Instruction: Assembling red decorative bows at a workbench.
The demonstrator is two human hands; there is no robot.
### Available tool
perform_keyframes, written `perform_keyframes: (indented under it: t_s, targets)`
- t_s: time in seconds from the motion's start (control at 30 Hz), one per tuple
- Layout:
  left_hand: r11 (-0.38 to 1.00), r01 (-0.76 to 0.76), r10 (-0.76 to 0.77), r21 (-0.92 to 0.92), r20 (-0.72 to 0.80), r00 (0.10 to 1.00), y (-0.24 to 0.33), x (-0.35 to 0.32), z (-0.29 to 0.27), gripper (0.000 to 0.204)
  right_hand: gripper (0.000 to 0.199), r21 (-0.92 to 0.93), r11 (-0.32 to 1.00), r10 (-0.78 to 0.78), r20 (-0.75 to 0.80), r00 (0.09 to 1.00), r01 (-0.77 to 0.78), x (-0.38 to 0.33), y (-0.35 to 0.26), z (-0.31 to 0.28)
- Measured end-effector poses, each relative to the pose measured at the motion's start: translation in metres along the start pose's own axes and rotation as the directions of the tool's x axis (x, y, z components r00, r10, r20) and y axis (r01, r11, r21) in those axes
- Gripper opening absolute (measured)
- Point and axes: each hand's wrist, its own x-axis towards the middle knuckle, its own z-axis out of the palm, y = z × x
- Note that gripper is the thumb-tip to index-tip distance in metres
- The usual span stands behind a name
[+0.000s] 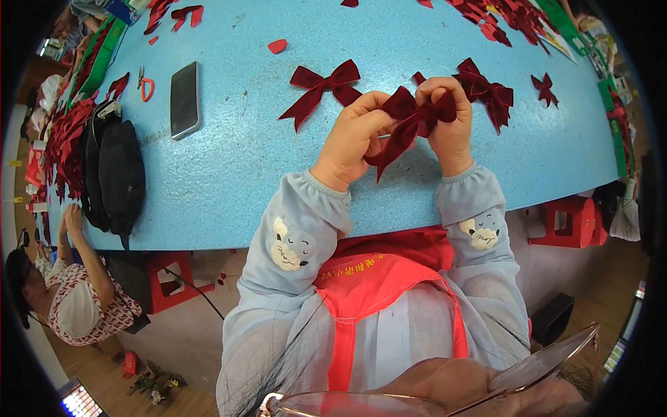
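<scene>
A dark red velvet bow (pixel 413 118), soft and matte with pointed ribbon tails, sits pinched between both hands above the table. The left hand (pixel 353 139) grips its left loop and hanging tail; the right hand (pixel 448 121) clenches its knot and right loop. The table (pixel 236 160) is pale blue, speckled and curved at its near edge. Just left of the held bow lies a finished bow (pixel 323 87), just right of it another bow (pixel 486 90). Farther left of it lie a dark phone (pixel 185 99), red-handled scissors (pixel 144 85) and a black bag (pixel 114 174). Red stools (pixel 566 221) stand on a wooden floor below.
</scene>
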Motion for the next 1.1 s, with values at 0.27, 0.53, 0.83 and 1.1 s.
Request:
perform_keyframes:
  t_s: [0.27, 0.53, 0.83, 1.1]
  targets:
    - [0.993, 0.073, -0.079, 0.093, 0.066, 0.995, 0.000, -0.003, 0.008, 0.021, 0.021, -0.240, 0.957, -0.134, 0.140, 0.981, 0.165, -0.002, -0.004, 0.003]
    - [0.990, -0.016, 0.012, 0.143, 0.025, 1.000, -0.010, 0.004, 0.001, 0.017, 0.023, -0.271, 0.962, 0.028, 0.071, 0.997, -0.007, -0.001, -0.005, 0.005]
    - [0.981, 0.160, -0.169, 0.110, 0.082, 0.982, -0.004, 0.010, -0.004, 0.009, 0.018, -0.400, 0.913, 0.012, 0.230, 0.973, 0.083, 0.002, 0.002, -0.005]
    - [0.965, -0.011, 0.032, 0.261, -0.078, 0.996, -0.015, 0.012, -0.005, 0.012, 0.015, -0.535, 0.813, -0.148, 0.189, 0.971, 0.228, 0.001, 0.007, -0.003]
